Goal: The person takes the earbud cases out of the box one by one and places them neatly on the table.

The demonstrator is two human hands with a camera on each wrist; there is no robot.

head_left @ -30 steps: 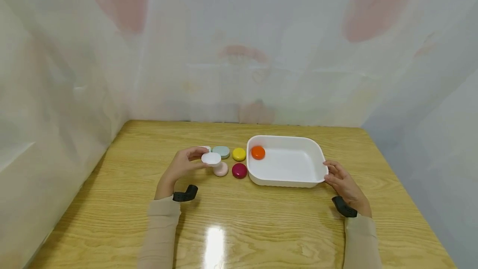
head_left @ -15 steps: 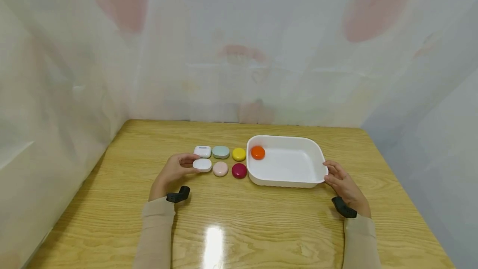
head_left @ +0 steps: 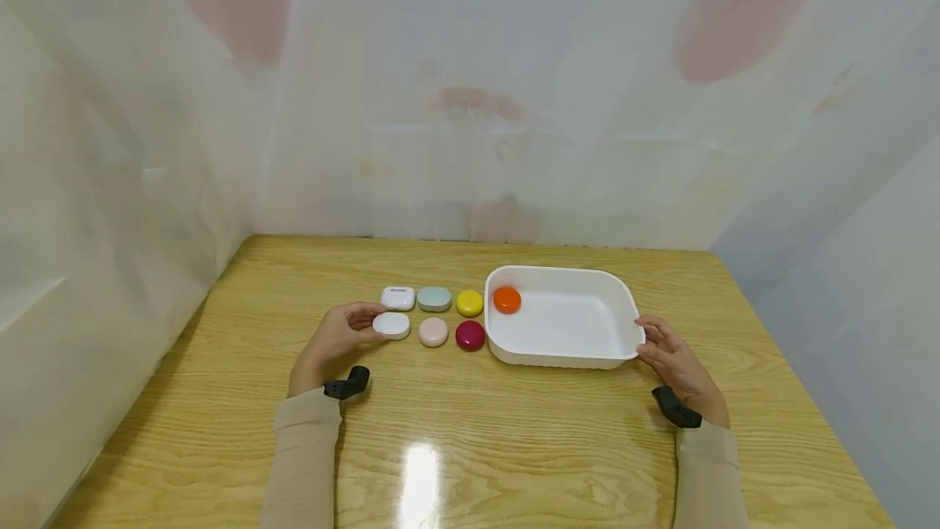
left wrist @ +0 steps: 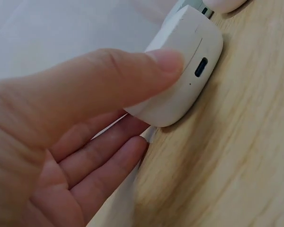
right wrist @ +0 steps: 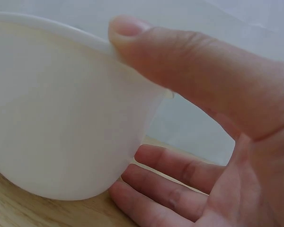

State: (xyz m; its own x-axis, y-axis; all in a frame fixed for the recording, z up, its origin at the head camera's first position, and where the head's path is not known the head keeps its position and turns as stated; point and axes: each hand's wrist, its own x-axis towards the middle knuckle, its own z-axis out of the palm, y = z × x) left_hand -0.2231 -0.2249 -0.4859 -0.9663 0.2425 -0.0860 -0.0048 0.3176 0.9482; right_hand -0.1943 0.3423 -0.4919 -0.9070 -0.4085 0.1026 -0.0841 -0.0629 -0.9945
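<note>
My left hand (head_left: pixel 338 337) holds a white oval earbud case (head_left: pixel 392 325) by its left end, at the left of the front row on the table. In the left wrist view, the thumb presses the face of the case (left wrist: pixel 199 42) beside its charging port, and the other fingers are partly hidden behind it. My right hand (head_left: pixel 679 362) grips the right end of a white plastic bin (head_left: pixel 576 325). The right wrist view has the thumb over the rim of the bin (right wrist: pixel 71 109) and fingertips against its outer side. A round orange case (head_left: pixel 507 300) lies inside the bin, at its left.
Behind the held case sits another white earbud case (head_left: pixel 398 298), then a pale green case (head_left: pixel 434 299) and a yellow round case (head_left: pixel 470 303). A pale pink round case (head_left: pixel 433 331) and a dark red one (head_left: pixel 470 335) line the front row, left of the bin.
My left hand has brought the white earbud case left and down, from above the pale pink case to the table. The rear white case is now uncovered. My right hand stays on the bin.
</note>
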